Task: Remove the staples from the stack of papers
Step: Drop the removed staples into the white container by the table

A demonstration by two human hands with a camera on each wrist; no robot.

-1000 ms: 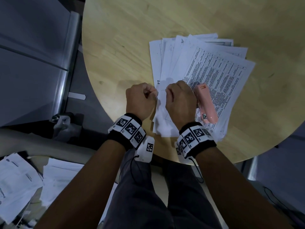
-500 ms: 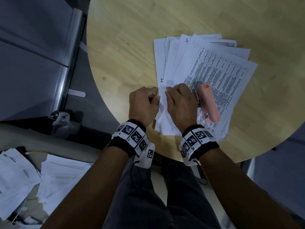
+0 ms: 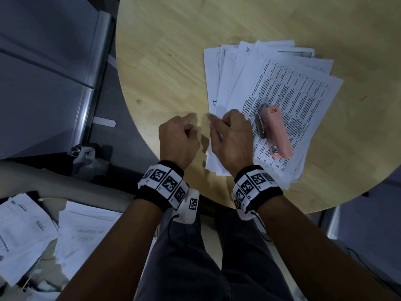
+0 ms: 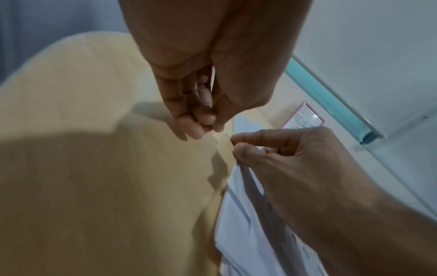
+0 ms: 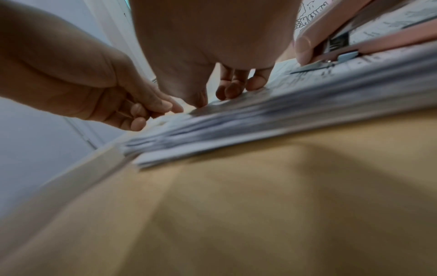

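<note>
A fanned stack of printed papers (image 3: 282,88) lies on a round wooden table (image 3: 162,51). My left hand (image 3: 192,121) hovers just left of the stack's near left corner. Its thumb and fingertips (image 4: 210,127) pinch a thin wire that looks like a staple (image 4: 225,134). My right hand (image 3: 213,122) sits on that corner, and its thumb and index finger (image 4: 234,144) pinch the top sheets' edge. In the right wrist view the other fingers (image 5: 234,89) rest on the stack (image 5: 283,112). The two hands are a finger's width apart.
A pink stapler (image 3: 276,131) lies on the stack just right of my right hand. Loose sheets (image 3: 82,231) are piled low at the left, off the table. A grey cabinet (image 3: 43,83) stands left of the table. My legs are under the near edge.
The hands were bunched together on the paper corner. Now the left hand has drawn a little to the left, off the sheets, and a small gap shows between the hands.
</note>
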